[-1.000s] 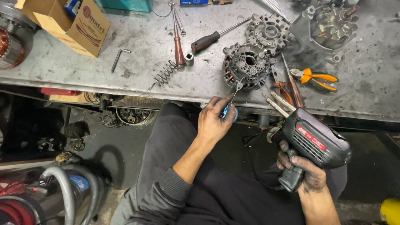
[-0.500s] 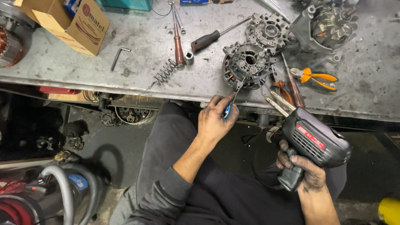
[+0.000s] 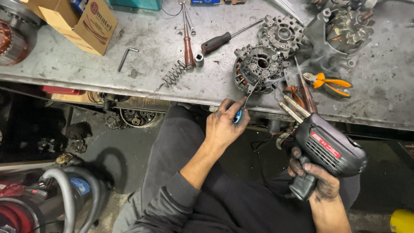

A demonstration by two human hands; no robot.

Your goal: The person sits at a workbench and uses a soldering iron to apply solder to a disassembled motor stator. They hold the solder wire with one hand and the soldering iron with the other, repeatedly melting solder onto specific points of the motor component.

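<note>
Two hands — one pick, one soldering gun, two housings.

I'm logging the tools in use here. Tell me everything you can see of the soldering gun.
The soldering gun is pistol-shaped, with a dark plastic body, vent slots and a red label on its side. Two metal prongs reach up-left toward the alternator housing at the bench edge, where thin smoke rises. The right hand grips its handle.

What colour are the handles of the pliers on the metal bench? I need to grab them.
Orange, seen in the head view: the orange-handled pliers.
</note>
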